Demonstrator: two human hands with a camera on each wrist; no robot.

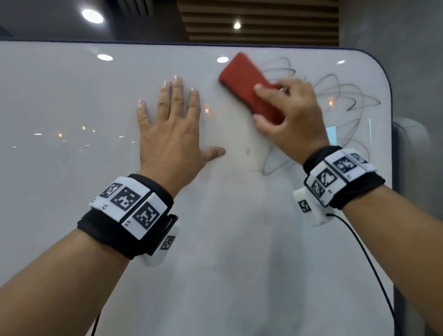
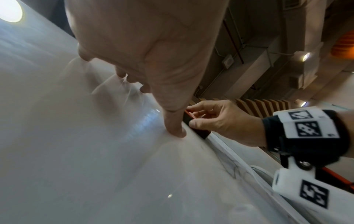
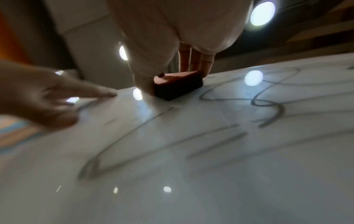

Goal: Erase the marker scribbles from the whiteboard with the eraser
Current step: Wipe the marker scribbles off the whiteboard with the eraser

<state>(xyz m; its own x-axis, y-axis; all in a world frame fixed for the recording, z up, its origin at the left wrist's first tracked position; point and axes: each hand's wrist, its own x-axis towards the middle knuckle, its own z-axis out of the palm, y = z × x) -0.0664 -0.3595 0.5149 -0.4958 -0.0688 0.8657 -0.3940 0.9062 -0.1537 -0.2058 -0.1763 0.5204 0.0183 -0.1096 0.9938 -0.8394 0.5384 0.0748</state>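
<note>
1. Red felt eraser [image 1: 247,85] — pressed flat against the whiteboard [image 1: 66,223], tilted with its upper end leaning left, near the board's upper right corner.
2. Gripped by the right hand [image 1: 292,112]: thumb on the eraser's lower left edge, fingers curled over its right side, knuckles raised off the board.
3. Seen from the right wrist view as a dark block [image 3: 178,87] with a pale top, pinched between thumb and fingers [image 3: 193,60] and touching the glossy surface.
4. Grey marker scribbles [image 1: 343,98] looping right of the eraser and below it, reaching toward the board's rounded right edge; a few faint strokes [image 1: 268,170] lower down, beneath the right hand.
5. Smudged, hazy patch of board just left of and below the eraser, between the two hands.
6. Left hand [image 1: 173,126] laid flat on the whiteboard to the left of the eraser — fingers straight and slightly spread, thumb pointing toward the right hand, holding nothing.
7. From the left wrist view, thumb tip [image 2: 177,128] pressed on the board, eraser [image 2: 193,125] just beyond it in the right hand [image 2: 226,124].
8. Black wristbands with white coded tags [image 1: 131,203] on both wrists; a thin black cable [image 1: 364,258] hanging from the right one.
9. Round ceiling lights [image 1: 92,16] above the board, mirrored as bright spots on its surface.
</note>
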